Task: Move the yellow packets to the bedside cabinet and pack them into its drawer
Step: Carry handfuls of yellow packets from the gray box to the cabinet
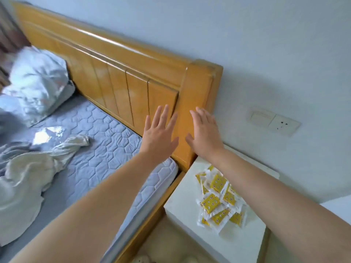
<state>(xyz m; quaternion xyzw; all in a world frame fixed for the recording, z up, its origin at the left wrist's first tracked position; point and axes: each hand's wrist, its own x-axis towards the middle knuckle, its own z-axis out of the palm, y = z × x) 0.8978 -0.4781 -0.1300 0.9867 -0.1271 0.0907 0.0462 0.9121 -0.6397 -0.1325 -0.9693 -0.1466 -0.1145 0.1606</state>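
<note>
Fingers (165, 114): straight, spread, grasping nothing on both left hand (159, 134) and right hand (205, 135); raised mid-frame before orange wooden headboard (114, 73)
Packets: small yellow plastic packets (218, 203) heaped on the surface of the white bedside cabinet (182, 198), lower right; seemingly staged for packing
Drawer: not visible

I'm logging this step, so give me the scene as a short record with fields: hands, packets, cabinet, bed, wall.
left hand: fingers straight, holds nothing, raised in front of the headboard
right hand: fingers straight, holds nothing, beside the left
packets: yellow, loose overlapping pile on top of the cabinet, partly hidden by the right forearm
cabinet: white, beside the bed, below the headboard's end post
drawer: not in view
bed: quilted mattress, pillow at the head
wall: socket above the cabinet
</note>
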